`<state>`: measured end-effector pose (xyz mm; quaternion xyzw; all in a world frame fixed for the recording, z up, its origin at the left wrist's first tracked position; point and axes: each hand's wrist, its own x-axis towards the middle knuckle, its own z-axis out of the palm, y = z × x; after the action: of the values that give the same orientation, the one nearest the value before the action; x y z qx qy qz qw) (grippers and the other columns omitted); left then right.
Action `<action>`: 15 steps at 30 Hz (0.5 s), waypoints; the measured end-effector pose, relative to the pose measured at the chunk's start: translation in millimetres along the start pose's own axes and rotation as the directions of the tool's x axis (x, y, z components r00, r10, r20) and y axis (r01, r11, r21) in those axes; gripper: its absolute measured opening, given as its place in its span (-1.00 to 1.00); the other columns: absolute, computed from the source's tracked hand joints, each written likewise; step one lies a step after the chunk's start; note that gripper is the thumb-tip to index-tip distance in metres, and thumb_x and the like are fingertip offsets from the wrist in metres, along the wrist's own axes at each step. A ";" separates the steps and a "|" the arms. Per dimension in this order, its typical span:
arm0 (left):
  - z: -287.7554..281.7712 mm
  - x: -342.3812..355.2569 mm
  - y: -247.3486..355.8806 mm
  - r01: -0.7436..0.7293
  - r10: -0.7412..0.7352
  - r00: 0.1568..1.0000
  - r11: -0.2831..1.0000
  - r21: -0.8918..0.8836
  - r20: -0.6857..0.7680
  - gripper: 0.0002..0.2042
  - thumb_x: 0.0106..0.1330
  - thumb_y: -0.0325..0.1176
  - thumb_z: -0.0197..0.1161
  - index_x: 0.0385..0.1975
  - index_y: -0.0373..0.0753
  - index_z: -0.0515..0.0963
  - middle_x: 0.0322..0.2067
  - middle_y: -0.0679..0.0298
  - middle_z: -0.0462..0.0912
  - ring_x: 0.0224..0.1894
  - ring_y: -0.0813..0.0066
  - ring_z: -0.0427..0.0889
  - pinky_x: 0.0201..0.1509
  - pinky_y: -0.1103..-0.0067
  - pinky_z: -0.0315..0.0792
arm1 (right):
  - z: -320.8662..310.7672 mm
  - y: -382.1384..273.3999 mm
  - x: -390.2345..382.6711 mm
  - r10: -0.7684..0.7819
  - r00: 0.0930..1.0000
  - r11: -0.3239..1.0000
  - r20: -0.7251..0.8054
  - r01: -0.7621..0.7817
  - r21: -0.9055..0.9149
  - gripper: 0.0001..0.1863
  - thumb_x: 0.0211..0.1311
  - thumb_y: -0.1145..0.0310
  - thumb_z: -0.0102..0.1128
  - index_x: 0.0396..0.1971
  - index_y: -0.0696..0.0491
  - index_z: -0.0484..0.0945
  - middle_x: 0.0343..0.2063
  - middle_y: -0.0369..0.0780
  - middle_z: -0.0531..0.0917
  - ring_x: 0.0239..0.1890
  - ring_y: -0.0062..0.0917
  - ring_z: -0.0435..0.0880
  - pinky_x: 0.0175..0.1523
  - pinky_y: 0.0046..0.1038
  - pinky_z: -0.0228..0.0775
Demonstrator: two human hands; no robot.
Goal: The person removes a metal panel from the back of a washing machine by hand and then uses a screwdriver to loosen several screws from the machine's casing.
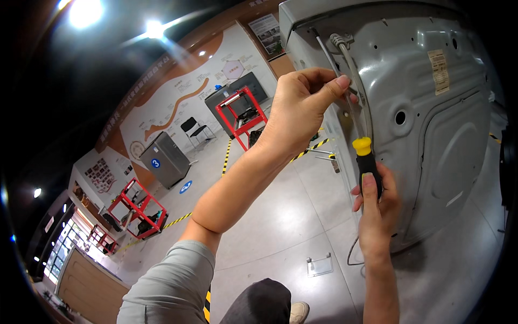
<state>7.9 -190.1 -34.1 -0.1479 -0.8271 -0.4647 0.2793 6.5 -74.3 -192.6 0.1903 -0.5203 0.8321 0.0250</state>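
My right hand point(377, 208) is wrapped round a screwdriver point(366, 154) with a black and yellow handle, held upright at the left edge of a large grey metal appliance point(404, 156). Its long thin shaft runs up and leans left toward the appliance's upper edge. Higher up, my left hand point(302, 105) pinches the shaft between thumb and fingers. Those fingers partly cover it, and whether they also hold something small is hidden. Just right of the shaft, a grey cable point(353, 67) comes out of a ribbed sleeve and hangs down along the panel.
A yellowish label point(438, 72) and round holes mark the panel. Small metal parts point(326, 155) lie on the floor beside the appliance. Behind are red trolleys point(141, 210), a grey cabinet-like machine point(163, 160), a black chair point(195, 128) and yellow-black floor tape point(177, 220).
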 end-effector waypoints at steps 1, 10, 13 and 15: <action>-0.3 -0.3 -1.2 -0.004 0.004 1.000 1.000 0.005 -0.008 -0.76 0.28 -0.27 0.27 -0.33 -0.38 0.56 -0.48 0.24 0.67 -0.73 0.89 0.12 -0.71 0.81 -0.05 | 3.5 1.4 -2.5 0.001 1.000 0.999 -0.006 0.000 0.036 -0.58 0.17 0.28 0.27 -0.08 0.19 0.37 -0.24 -0.20 0.42 -0.45 -0.65 0.49 -0.43 -0.64 0.37; 0.8 2.9 3.2 -0.017 0.021 0.999 0.994 0.110 -0.037 -0.74 0.27 -0.26 0.29 -0.36 -0.40 0.57 -0.51 0.24 0.67 -0.75 0.90 0.14 -0.72 0.81 -0.06 | 1.8 7.0 -1.6 0.048 0.998 0.980 0.029 -0.052 0.191 -0.51 0.24 0.11 0.17 -0.02 0.10 0.25 -0.46 -0.30 0.47 -0.53 -0.73 0.44 -0.51 -0.70 0.27; 1.5 2.1 8.0 -0.011 0.011 1.000 0.999 0.052 0.000 -0.73 0.27 -0.25 0.29 -0.37 -0.41 0.57 -0.50 0.22 0.68 -0.75 0.89 0.14 -0.72 0.81 -0.06 | 1.6 5.1 -3.8 0.032 0.999 0.985 -0.002 -0.032 0.169 -0.53 0.22 0.18 0.20 -0.02 0.09 0.24 -0.44 -0.30 0.44 -0.57 -0.75 0.40 -0.52 -0.70 0.26; -0.1 6.2 2.6 -0.022 0.022 1.000 0.997 0.075 -0.002 -0.72 0.28 -0.26 0.27 -0.35 -0.43 0.58 -0.48 0.21 0.69 -0.75 0.89 0.14 -0.72 0.80 -0.06 | 4.9 13.2 -3.6 -0.116 0.991 0.993 -0.073 0.114 -0.021 -0.55 0.21 0.22 0.22 -0.04 0.09 0.25 -0.43 -0.30 0.43 -0.60 -0.76 0.37 -0.54 -0.71 0.25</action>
<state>4.4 -188.9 -28.6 -0.1457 -0.8420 -0.4305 0.2907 8.0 -84.1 -203.2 0.1888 -0.5142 0.8313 0.0938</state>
